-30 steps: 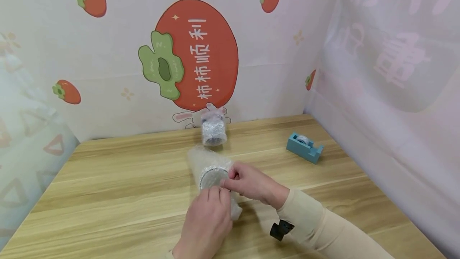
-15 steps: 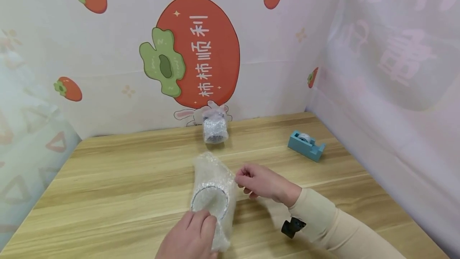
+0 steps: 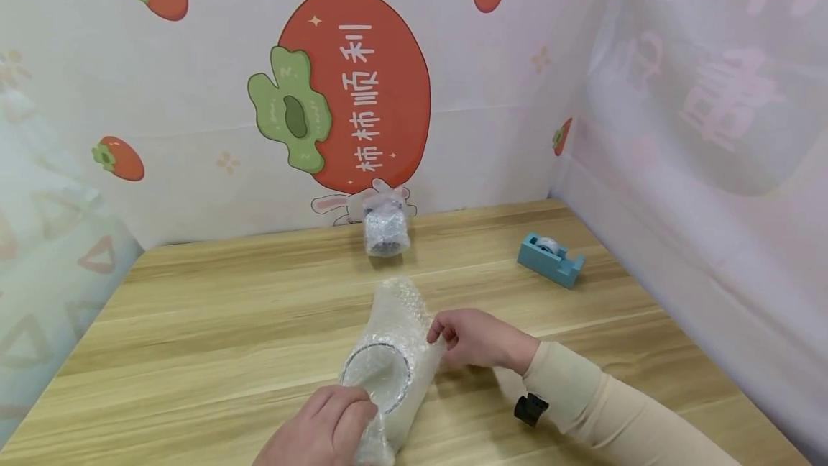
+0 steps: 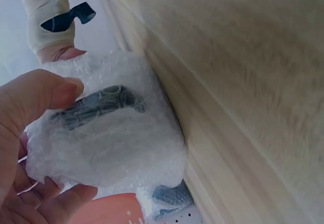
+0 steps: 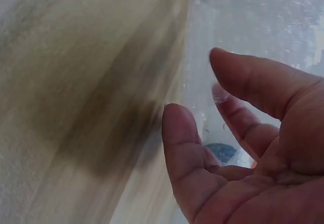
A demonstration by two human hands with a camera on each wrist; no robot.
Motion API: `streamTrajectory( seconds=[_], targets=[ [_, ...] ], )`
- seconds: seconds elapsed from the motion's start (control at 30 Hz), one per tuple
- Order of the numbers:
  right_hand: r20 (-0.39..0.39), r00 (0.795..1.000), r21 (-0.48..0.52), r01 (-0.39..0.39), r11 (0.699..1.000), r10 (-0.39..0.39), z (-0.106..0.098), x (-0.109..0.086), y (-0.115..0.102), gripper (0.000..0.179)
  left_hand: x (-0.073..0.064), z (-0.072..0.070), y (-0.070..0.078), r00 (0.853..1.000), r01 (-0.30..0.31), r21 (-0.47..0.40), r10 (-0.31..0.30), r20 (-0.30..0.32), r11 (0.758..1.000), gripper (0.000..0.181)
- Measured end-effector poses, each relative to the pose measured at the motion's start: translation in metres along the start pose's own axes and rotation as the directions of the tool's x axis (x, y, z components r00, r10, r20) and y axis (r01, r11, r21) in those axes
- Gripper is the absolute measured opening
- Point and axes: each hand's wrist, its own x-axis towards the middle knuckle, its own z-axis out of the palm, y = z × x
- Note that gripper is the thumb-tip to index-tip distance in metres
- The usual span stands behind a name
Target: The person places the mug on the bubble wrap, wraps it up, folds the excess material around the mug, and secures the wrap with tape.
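Observation:
A cup (image 3: 378,374) wrapped in bubble wrap (image 3: 399,315) is tilted over the table, its round rim showing through the layers. My left hand (image 3: 317,428) grips its near end; in the left wrist view the thumb presses one side and the fingers spread beneath, with a dark curved handle (image 4: 101,102) visible through the plastic. At the right edge of the wrap is my right hand (image 3: 481,340), fingers loosely bent. The right wrist view shows thumb and fingers (image 5: 179,125) apart beside the clear sheet, pinching nothing.
Another bubble-wrapped item (image 3: 386,225) stands at the back of the wooden table (image 3: 226,308). A blue tape dispenser (image 3: 550,259) with a roll sits at the back right. Printed cloth (image 3: 213,78) hangs behind and at both sides.
My left hand has drawn the wrapped cup nearer and to the left, turning it so the loose wrap points away. My right hand has left the rim and moved right to the wrap's edge.

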Motion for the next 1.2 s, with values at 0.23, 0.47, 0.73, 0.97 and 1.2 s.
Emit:
streamTrajectory(
  seconds=[0.23,0.47,0.73,0.97,1.2],
  targets=[
    [-0.057,0.994,-0.102,0.085,0.991,-0.091,0.011,0.009,-0.001,0.014,0.0,-0.005,-0.006,0.998,-0.002,-0.034,0.005,0.069,0.999,0.044],
    [-0.113,0.993,-0.132,0.015,0.991,-0.03,0.026,0.022,-0.008,0.022,0.0,-0.005,-0.014,0.994,-0.05,-0.108,0.06,0.087,0.993,0.046],
    [-0.249,0.967,-0.111,-0.091,0.99,0.061,0.038,0.033,-0.01,0.056,0.0,-0.009,-0.016,0.988,-0.021,-0.155,0.044,0.145,0.988,0.051],
    [-0.023,0.985,0.387,-0.15,0.91,0.172,0.034,0.036,-0.013,0.021,0.001,-0.01,-0.018,0.987,-0.017,-0.166,0.043,0.154,0.986,0.052],
    [0.168,0.933,0.629,-0.35,0.694,0.318,0.015,0.039,-0.02,0.088,0.001,-0.007,-0.02,0.991,-0.033,-0.162,0.053,0.121,0.986,0.053]
  ],
)
